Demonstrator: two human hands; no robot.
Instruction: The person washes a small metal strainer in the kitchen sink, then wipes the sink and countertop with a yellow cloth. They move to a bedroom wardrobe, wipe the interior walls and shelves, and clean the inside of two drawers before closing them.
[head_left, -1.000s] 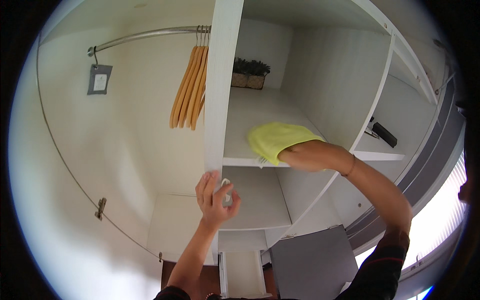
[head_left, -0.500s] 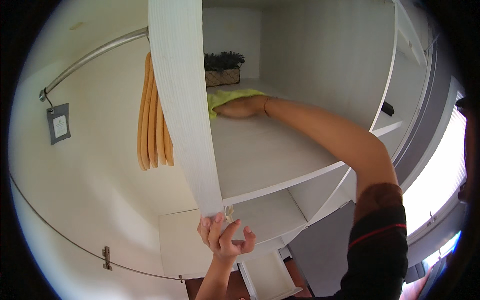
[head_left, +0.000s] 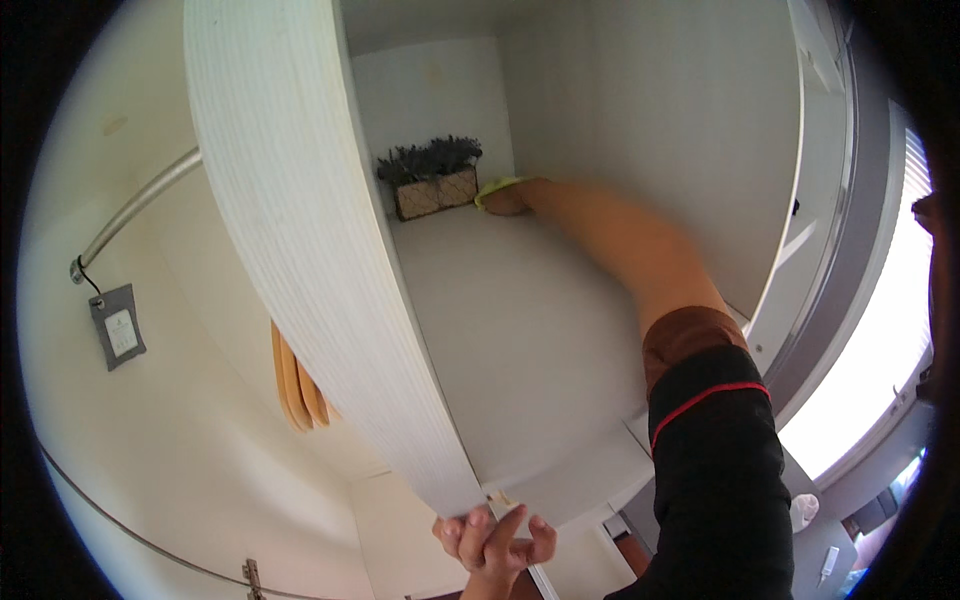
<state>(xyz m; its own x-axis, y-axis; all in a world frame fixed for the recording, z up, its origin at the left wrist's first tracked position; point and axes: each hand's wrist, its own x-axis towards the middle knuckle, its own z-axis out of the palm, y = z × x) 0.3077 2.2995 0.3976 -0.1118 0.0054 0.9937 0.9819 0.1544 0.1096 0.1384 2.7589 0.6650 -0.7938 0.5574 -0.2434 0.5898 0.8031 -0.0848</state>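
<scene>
Deep inside a white shelf compartment [head_left: 520,330], my right hand [head_left: 508,203] presses a yellow-green cloth [head_left: 492,187] against the back of the shelf board. Part of the cloth is hidden behind the hand. Just left of it stands a rectangular planter box [head_left: 437,196] with dark artificial-looking plants and wire mesh on its side. My left hand [head_left: 497,543] is low in the picture, fingers curled on the front edge of the white upright panel [head_left: 320,250]. A small cream-coloured piece [head_left: 500,498] shows by its fingertips; its kind I cannot make out.
Left of the panel, wooden hangers [head_left: 296,385] hang in a wardrobe space with a metal rail [head_left: 135,205] and a grey tag-like pouch [head_left: 119,328]. A metal hinge [head_left: 252,575] is at lower left. A bright window [head_left: 870,320] lies at right.
My right hand has moved with the cloth deeper to the back of the shelf, beside the planter. The view has shifted closer, showing the whole planter. My left hand stays on the panel.
</scene>
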